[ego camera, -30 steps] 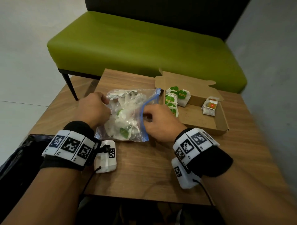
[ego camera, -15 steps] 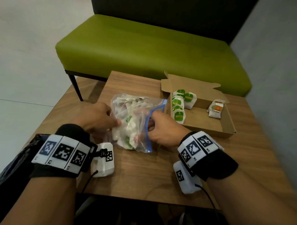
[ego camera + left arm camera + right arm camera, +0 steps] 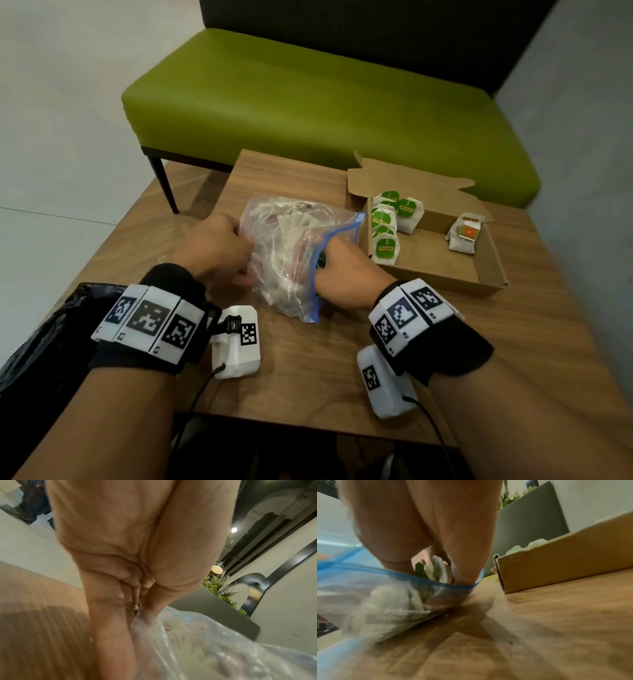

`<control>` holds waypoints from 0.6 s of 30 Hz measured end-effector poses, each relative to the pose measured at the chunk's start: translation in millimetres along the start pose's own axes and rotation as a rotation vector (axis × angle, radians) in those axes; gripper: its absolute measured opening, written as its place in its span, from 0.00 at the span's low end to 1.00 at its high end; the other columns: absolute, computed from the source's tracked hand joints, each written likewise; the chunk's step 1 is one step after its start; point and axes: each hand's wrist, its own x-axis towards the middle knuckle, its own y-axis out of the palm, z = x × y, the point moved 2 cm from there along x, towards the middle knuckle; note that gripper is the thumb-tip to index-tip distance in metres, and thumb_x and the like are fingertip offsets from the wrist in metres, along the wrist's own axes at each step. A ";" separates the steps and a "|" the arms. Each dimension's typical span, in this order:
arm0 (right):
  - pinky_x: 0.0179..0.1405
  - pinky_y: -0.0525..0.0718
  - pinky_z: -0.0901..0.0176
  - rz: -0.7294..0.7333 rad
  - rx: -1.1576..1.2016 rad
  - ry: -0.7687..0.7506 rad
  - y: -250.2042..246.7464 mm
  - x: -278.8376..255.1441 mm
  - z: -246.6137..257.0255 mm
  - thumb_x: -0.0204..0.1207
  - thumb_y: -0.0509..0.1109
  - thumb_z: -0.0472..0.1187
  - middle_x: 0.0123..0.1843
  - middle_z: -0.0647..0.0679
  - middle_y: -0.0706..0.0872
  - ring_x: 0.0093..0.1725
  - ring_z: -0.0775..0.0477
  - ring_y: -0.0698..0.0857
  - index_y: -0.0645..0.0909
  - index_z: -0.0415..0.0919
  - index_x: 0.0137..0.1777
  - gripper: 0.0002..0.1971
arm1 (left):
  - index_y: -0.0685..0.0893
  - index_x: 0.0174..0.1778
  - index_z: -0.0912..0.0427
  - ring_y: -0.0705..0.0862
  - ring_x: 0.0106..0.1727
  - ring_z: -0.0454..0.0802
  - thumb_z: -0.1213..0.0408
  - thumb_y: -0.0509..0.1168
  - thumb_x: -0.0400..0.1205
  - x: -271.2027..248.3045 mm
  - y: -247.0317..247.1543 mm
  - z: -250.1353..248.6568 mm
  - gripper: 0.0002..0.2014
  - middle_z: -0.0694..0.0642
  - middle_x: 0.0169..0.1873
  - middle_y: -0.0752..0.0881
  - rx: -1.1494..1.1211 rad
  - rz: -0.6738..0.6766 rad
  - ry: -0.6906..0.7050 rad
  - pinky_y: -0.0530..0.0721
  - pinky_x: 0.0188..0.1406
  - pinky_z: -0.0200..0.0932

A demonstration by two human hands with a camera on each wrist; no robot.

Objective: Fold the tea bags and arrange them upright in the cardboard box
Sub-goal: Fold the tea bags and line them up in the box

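A clear zip bag (image 3: pixel 287 253) with a blue seal, full of loose tea bags, lies mid-table. My left hand (image 3: pixel 219 246) pinches the bag's left side (image 3: pixel 171 626). My right hand (image 3: pixel 339 270) reaches into the bag's mouth, and in the right wrist view its fingers grip a tea bag (image 3: pixel 435 569) with a green tag just above the blue seal (image 3: pixel 385 573). To the right stands the open cardboard box (image 3: pixel 486 260); a row of folded green-tagged tea bags (image 3: pixel 385 228) stands upright along its left wall, and a red-tagged one (image 3: pixel 466 234) lies at its far right.
The wooden table (image 3: pixel 342 359) is small, with its front edge close to my wrists. A green bench (image 3: pixel 308 102) stands behind it. A black plastic bag (image 3: pixel 44 335) hangs at the table's left edge. The box flap (image 3: pixel 404 181) stands open at the back.
My right hand has pushed deeper into the bag's mouth and taken hold of a tea bag. The bag has bunched up between both hands. The head view shifted slightly.
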 end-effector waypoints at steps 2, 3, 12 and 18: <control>0.51 0.91 0.36 -0.013 0.034 0.023 -0.4 -1.8 -1.6 0.77 0.72 0.38 0.52 0.42 0.91 0.52 0.41 0.90 0.86 0.42 0.57 0.10 | 0.78 0.41 0.65 0.88 0.31 0.56 0.68 0.61 0.88 0.8 1.1 0.4 0.10 0.63 0.34 0.84 -0.010 -0.004 0.002 0.87 0.25 0.46; 0.53 0.91 0.35 -0.008 0.043 0.019 -1.1 -2.7 -1.3 0.77 0.72 0.37 0.53 0.41 0.91 0.53 0.40 0.90 0.86 0.41 0.58 0.10 | 0.78 0.41 0.64 0.88 0.30 0.56 0.68 0.61 0.88 1.4 1.8 0.2 0.10 0.64 0.34 0.84 -0.013 -0.005 0.001 0.87 0.23 0.45; 0.49 0.91 0.35 0.105 -0.062 0.032 0.9 -3.9 1.3 0.69 0.77 0.43 0.49 0.47 0.92 0.50 0.45 0.90 0.89 0.45 0.49 0.08 | 0.77 0.41 0.64 0.89 0.33 0.61 0.66 0.62 0.88 5.7 2.1 4.1 0.10 0.64 0.35 0.83 -0.022 -0.010 -0.022 0.91 0.41 0.60; 0.62 0.87 0.44 0.016 0.007 0.024 -5.4 -14.2 4.1 0.77 0.78 0.50 0.57 0.49 0.91 0.58 0.48 0.87 0.88 0.44 0.57 0.13 | 0.79 0.43 0.64 0.90 0.33 0.62 0.67 0.62 0.87 7.6 3.2 4.6 0.08 0.65 0.37 0.84 -0.038 -0.034 -0.035 0.91 0.40 0.59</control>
